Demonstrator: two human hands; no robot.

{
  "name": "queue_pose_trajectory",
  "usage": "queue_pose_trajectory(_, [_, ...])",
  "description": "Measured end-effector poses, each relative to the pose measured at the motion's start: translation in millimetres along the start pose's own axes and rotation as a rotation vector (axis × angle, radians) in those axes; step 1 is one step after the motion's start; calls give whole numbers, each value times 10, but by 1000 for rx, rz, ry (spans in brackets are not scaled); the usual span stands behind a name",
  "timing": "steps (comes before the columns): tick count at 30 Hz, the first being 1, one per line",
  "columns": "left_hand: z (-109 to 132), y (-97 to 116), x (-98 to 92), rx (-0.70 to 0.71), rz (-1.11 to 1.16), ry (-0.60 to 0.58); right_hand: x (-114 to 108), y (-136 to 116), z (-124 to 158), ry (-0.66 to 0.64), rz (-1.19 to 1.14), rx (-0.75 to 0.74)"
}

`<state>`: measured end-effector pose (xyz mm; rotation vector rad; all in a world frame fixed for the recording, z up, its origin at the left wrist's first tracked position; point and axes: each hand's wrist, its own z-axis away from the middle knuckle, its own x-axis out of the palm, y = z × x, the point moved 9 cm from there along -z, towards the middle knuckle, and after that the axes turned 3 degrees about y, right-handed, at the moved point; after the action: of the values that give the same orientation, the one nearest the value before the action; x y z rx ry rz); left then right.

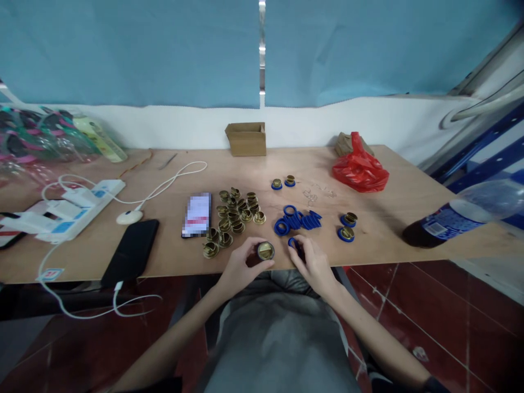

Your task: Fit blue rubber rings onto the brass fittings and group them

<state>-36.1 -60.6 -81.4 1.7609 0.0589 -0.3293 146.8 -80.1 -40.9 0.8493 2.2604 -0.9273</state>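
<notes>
Near the table's front edge, my left hand grips a round brass fitting with a dark rim, its slotted brass face turned up. Just to the right, my right hand pinches a blue ring between thumb and fingers, apart from the fitting. Behind my right hand lies a pile of blue rings. Several loose brass fittings are grouped behind and left of my left hand. More fittings seated in blue rings stand in two pairs, one pair farther back, the other at right.
A lit phone, a dark phone and a power strip with white cables occupy the left. At the back stand a cardboard box and a red plastic bag. A large bottle lies at right.
</notes>
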Motion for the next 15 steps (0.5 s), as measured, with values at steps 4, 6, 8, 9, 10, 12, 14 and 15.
queue_pose_trajectory(4, [-4, -1, 7, -2, 1, -3, 5, -13, -2, 9, 3, -16])
queue_pose_trajectory(6, [-3, 4, 5, 0, -1, 0, 18, -18, 1, 6, 10, -25])
queue_pose_trajectory(8, [-1, 2, 1, -3, -9, 4, 28, -21, 2, -1, 18, -32])
queue_pose_trajectory(9, [0, 0, 0, -6, -11, 4, 28, -24, 1, -1, 23, -35])
queue_pose_trajectory(10, [-1, -3, 0, -9, -11, 4, 26, -26, -1, -1, 29, -36])
queue_pose_trajectory(12, [-2, -8, 2, -11, -8, 3, 22, -32, -7, -2, 44, -38])
queue_pose_trajectory(14, [-4, -9, 5, -12, -3, 2, 24, -41, -13, -9, 62, -42])
queue_pose_trajectory(15, [-4, -9, 6, -13, 0, 2, 27, -45, -16, -13, 71, -43])
